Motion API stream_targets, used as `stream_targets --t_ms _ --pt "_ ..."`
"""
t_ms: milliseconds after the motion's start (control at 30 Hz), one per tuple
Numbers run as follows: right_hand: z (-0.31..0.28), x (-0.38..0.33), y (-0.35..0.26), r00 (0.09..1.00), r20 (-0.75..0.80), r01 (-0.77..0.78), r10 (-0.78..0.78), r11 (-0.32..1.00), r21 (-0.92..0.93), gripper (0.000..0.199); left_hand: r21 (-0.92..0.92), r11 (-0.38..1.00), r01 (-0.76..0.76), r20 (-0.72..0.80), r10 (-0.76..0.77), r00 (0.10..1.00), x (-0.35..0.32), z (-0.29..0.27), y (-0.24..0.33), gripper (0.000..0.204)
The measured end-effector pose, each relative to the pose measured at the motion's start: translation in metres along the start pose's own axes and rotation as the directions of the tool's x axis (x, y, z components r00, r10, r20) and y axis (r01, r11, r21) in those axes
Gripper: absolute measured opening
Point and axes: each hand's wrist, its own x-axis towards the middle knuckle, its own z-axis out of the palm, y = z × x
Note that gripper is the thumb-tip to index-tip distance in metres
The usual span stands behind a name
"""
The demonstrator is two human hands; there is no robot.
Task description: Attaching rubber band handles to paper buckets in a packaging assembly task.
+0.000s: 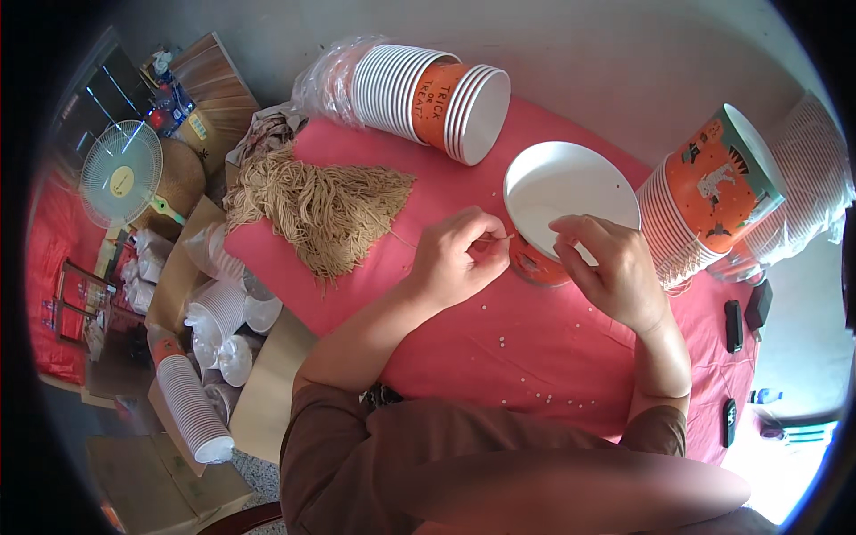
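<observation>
My left hand (464,254) pinches a thin tan string, its tip poking out past the fingers toward the bucket. The strand trails back toward a loose heap of tan strings (330,209) on the table's left. In front of me stands a white-lined paper bucket (571,178), its orange printed outside (535,266) partly showing between my hands. My right hand (615,267) is over the bucket's near right rim, thumb and forefinger curled toward each other in a pinch. Whatever lies between those fingertips, if anything, is too small to make out.
Stacked paper buckets lie at the back (392,94); another stack (704,192) leans at the right, strings hanging from it. Small white discs (526,397) dot the red tablecloth (446,357). Black objects (733,325) sit near the right edge. A carton (267,388) of wrapped cups stands left.
</observation>
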Motion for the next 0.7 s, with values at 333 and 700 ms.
stream_targets --t_ms 333,700 --pt "0.002 0.007 0.0 0.999 0.03 -0.03 0.03 0.999 0.013 0.013 0.047 0.999 0.028 0.009 -0.028 1.0 0.003 0.002 -0.002 0.014" --pt "0.012 0.026 0.013 0.988 0.15 -0.043 0.041 0.999 0.008 0.012 0.084 0.996 0.019 -0.005 -0.019 1.0 0.006 0.004 -0.004 0.014"
